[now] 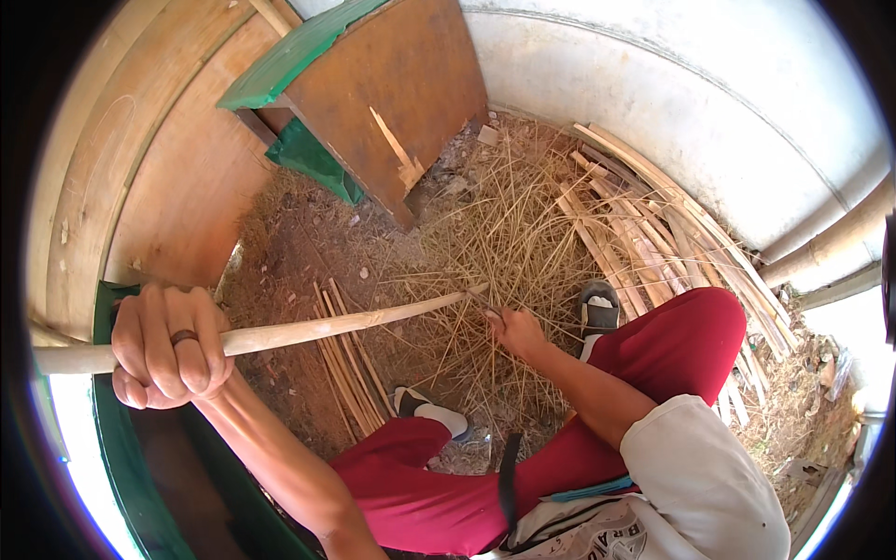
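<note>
My left hand (173, 347), a dark ring on one finger, is closed round a long pale strip of bamboo or wood (327, 327) at the left. The strip slants slightly upward to the right, and its thin far end comes close to my right hand (519, 334). The fingers of that hand are bent together round something small and dark that I cannot make out. Beneath it lies a tangled heap of thin, straw-coloured shavings (509, 238).
Split strips (644, 233) are piled along the white wall at the right. Several thin strips (350, 359) lie left of my foot. A brown wooden cabinet with a green cover (383, 103) stands at the back. Wooden panelling (177, 177) rises at the left.
</note>
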`<state>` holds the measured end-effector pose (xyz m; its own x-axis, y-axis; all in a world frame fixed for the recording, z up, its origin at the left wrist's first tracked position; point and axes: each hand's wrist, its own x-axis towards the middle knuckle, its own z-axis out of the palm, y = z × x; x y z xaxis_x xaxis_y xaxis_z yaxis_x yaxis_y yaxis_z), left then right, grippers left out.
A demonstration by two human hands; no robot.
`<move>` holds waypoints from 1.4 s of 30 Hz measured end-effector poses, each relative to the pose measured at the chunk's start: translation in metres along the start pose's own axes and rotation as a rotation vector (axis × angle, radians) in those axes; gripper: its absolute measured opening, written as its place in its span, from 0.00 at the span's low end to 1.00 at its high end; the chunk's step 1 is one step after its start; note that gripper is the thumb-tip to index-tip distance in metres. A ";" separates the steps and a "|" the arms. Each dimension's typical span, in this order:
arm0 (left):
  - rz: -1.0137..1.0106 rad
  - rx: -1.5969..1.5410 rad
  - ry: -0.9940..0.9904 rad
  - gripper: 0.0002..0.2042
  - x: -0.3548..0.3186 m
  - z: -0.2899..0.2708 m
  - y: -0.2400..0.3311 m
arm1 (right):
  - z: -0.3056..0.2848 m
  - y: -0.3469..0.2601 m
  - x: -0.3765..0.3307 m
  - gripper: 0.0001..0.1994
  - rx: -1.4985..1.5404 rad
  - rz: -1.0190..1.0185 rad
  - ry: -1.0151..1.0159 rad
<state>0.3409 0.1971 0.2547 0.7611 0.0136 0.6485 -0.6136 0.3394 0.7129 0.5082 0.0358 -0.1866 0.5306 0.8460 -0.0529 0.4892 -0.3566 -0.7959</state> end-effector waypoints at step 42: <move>0.424 0.908 1.048 0.20 0.022 0.015 -0.055 | 0.013 0.032 -0.025 0.16 0.135 0.121 0.080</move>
<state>0.3884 0.1649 0.2338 0.0488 0.7634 0.6441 -0.4440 -0.5610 0.6986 0.5013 0.0083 -0.2182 0.6358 0.7641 -0.1089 0.3245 -0.3926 -0.8605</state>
